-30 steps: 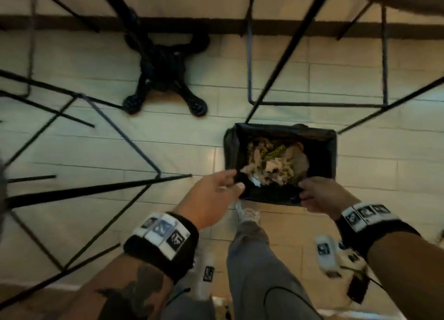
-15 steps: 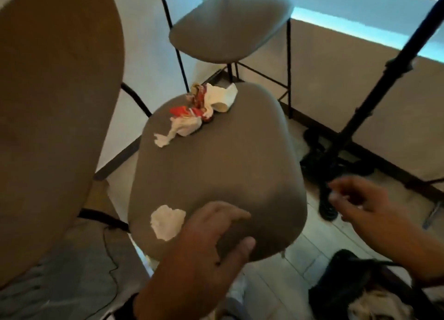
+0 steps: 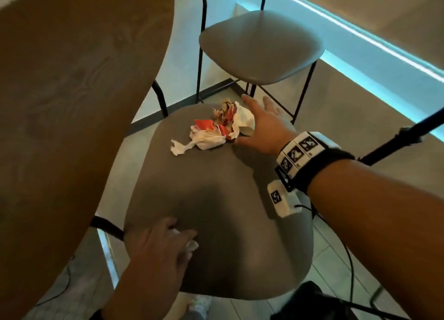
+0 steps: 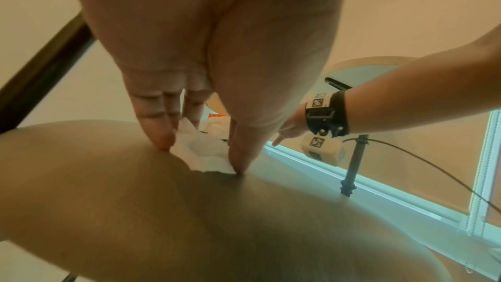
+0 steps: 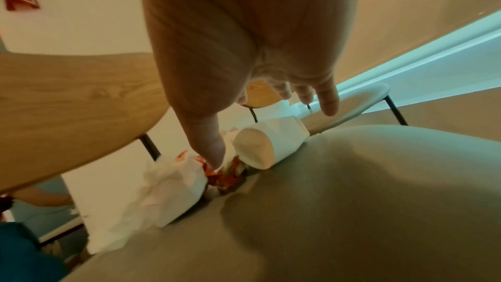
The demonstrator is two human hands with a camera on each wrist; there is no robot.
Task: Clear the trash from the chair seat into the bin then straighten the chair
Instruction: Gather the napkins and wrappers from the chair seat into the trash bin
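A grey chair seat [image 3: 228,223] fills the middle of the head view. At its far end lies a trash pile [image 3: 216,127] of white napkins and red wrappers, with a white paper cup [image 5: 271,147] on its side. My right hand [image 3: 249,118] is spread open over the cup; its thumb [image 5: 211,153] touches the red wrappers and its fingers reach past the cup. Near the seat's front edge, my left hand [image 4: 200,155] pinches a small crumpled white tissue [image 4: 198,151] between fingers and thumb, pressing it on the seat [image 4: 135,211].
A round wooden tabletop [image 3: 72,103] overhangs the seat on the left. A second grey chair [image 3: 259,48] stands just beyond. The black-lined bin [image 3: 310,300] is on the floor at bottom right, near a black tripod pole [image 3: 396,139] and a cable.
A second ago both hands were at the bin on the floor. The view swung up to the chair; the left hand dropped onto the tissue and the right reached forward to the far pile.
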